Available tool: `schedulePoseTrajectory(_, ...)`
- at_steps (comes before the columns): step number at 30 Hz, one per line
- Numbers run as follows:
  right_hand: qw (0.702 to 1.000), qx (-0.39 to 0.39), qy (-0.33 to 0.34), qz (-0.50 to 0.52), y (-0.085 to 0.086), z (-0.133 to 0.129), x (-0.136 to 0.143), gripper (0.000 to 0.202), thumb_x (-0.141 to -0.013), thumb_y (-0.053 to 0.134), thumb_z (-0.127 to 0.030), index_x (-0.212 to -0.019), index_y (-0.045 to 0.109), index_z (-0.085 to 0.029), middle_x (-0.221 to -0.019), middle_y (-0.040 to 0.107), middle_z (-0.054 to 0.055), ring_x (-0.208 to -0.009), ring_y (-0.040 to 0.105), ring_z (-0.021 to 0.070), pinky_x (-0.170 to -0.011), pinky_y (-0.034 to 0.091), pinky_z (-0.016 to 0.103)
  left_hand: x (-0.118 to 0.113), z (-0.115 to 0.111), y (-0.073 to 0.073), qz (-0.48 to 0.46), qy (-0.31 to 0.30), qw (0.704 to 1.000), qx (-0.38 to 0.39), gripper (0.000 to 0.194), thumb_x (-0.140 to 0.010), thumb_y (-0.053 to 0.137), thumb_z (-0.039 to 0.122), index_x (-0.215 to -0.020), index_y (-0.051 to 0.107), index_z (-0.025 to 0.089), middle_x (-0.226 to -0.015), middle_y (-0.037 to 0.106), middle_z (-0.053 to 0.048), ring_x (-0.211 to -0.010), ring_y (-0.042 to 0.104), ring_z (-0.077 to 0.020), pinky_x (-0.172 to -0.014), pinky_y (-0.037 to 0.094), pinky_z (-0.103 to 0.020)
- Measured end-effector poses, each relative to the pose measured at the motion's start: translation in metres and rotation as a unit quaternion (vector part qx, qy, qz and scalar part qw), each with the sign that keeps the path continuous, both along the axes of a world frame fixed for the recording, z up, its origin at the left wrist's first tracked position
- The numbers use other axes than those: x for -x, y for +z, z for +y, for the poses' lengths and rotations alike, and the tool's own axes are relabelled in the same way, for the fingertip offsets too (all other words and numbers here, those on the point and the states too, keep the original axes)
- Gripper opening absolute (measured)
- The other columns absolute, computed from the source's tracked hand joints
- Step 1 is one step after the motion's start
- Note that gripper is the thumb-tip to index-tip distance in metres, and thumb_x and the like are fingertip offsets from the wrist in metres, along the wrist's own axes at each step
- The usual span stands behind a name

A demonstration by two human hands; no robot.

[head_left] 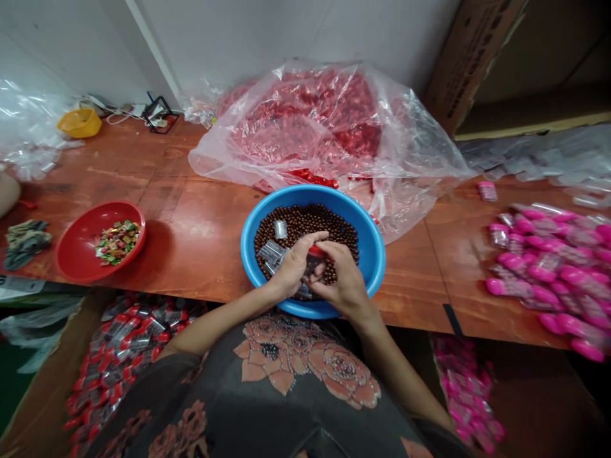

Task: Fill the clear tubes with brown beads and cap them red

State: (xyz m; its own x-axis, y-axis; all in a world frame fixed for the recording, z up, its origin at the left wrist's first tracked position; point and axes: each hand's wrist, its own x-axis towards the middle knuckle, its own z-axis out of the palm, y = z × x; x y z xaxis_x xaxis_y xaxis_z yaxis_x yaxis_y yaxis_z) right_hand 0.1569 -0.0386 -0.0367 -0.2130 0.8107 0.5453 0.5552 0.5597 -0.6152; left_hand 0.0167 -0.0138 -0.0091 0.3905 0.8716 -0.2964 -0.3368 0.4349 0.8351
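Gripping small clear red-capped plastic jar (314,259) between curled fingers of left hand (292,264) and right hand (342,277), low over round blue plastic basin (246,238) of glossy round brown beads (310,219), probably to catch spills

Glossy reddish-brown wooden table (195,254) across the frame's middle, pale-grey wall (344,28) above, narrow white strip (151,48) upper left.

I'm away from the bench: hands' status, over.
Left hand and right hand on a red-lidded jar. Brown balls below in blue basin. Clear containers loose by left hand; no obstruction visible.
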Motion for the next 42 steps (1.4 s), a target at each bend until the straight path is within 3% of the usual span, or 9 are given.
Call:
schedulePoseTrajectory(7,0.920,0.327,-0.014,0.214,0.001,0.006,-0.018,0.029,-0.077,0.073,-0.047,-0.090,0.068,-0.021,-0.079,0.070,0.001,-0.072,0.064,0.0166,-0.071,0.053,0.032,0.012,0.004,0.014,0.003,-0.071,0.997,0.000,0.061,-0.096,0.030,0.050,-0.143,0.041,0.014,-0.052,0.047,0.006,-0.039,0.036,-0.0093,-0.042,0.037,-0.021)
schedulePoseTrajectory(15,0.911,0.258,-0.076,0.314,0.008,-0.002,0.002,0.046,-0.086,0.068,-0.037,-0.130,0.062,-0.028,-0.114,0.074,0.004,-0.105,0.069,0.0214,-0.100,0.052,0.045,0.015,0.007,0.009,0.101,-0.099,0.989,-0.047,0.063,-0.097,0.033,0.062,-0.137,0.047,0.015,-0.063,0.050,0.002,-0.048,0.041,-0.0093,-0.044,0.033,-0.020)
schedulePoseTrajectory(20,0.986,0.131,0.006,0.098,0.007,-0.001,0.008,0.068,-0.080,0.074,-0.040,-0.143,0.050,-0.026,-0.141,0.058,0.010,-0.129,0.055,0.0290,-0.110,0.044,0.052,0.014,0.004,0.003,0.184,-0.067,0.978,-0.077,0.063,-0.095,0.034,0.068,-0.127,0.057,0.018,-0.094,0.065,-0.008,-0.082,0.060,-0.0177,-0.071,0.051,-0.030)
schedulePoseTrajectory(24,0.997,0.075,-0.002,-0.003,0.009,0.002,0.010,0.082,-0.077,0.077,-0.040,-0.148,0.039,-0.022,-0.140,0.057,0.015,-0.128,0.054,0.0311,-0.107,0.046,0.055,0.012,0.004,0.008,0.167,-0.022,0.985,-0.046,0.066,-0.096,0.032,0.068,-0.137,0.053,0.021,-0.128,0.063,-0.013,-0.120,0.057,-0.0254,-0.098,0.049,-0.038)
schedulePoseTrajectory(29,0.998,0.060,0.022,0.023,0.011,0.001,0.009,0.084,-0.074,0.078,-0.046,-0.145,0.038,-0.026,-0.139,0.055,0.013,-0.127,0.054,0.0304,-0.105,0.047,0.053,0.008,0.008,0.011,0.016,-0.049,0.995,0.080,0.074,-0.092,0.032,0.073,-0.139,0.048,0.019,-0.086,0.068,-0.010,-0.066,0.067,-0.0194,-0.055,0.055,-0.031)
schedulePoseTrajectory(33,0.998,0.027,0.026,-0.051,0.013,0.002,0.006,0.086,-0.074,0.076,-0.050,-0.146,0.036,-0.024,-0.140,0.052,0.015,-0.132,0.048,0.0332,-0.108,0.043,0.055,0.005,0.009,0.006,0.063,-0.006,0.998,0.027,0.066,-0.093,0.042,0.066,-0.140,0.047,0.021,-0.067,0.061,-0.001,-0.049,0.058,-0.0141,-0.048,0.051,-0.028)
schedulePoseTrajectory(36,0.990,-0.007,0.010,-0.143,0.015,0.004,0.002,0.087,-0.075,0.073,-0.057,-0.144,0.037,-0.020,-0.137,0.053,0.018,-0.130,0.048,0.0361,-0.107,0.041,0.056,0.006,0.009,0.003,0.164,0.062,0.981,-0.078,0.064,-0.093,0.051,0.058,-0.146,0.042,0.023,-0.100,0.070,-0.009,-0.091,0.069,-0.0233,-0.079,0.057,-0.037)
schedulePoseTrajectory(39,0.978,-0.030,-0.009,-0.207,0.016,0.008,0.001,0.078,-0.078,0.068,-0.057,-0.139,0.042,-0.015,-0.132,0.056,0.020,-0.124,0.050,0.0374,-0.102,0.042,0.054,0.009,0.009,0.001,0.242,0.109,0.946,-0.188,0.057,-0.096,0.051,0.050,-0.145,0.043,0.022,-0.149,0.049,-0.012,-0.142,0.040,-0.0252,-0.115,0.036,-0.041)
schedulePoseTrajectory(42,0.973,-0.056,-0.024,-0.222,0.015,0.012,0.002,0.066,-0.079,0.066,-0.054,-0.129,0.049,-0.015,-0.122,0.061,0.018,-0.117,0.054,0.0356,-0.098,0.044,0.050,0.011,0.010,0.000,0.251,0.115,0.940,-0.202,0.053,-0.101,0.037,0.049,-0.144,0.044,0.020,-0.158,0.038,-0.011,-0.149,0.029,-0.0211,-0.123,0.022,-0.039)
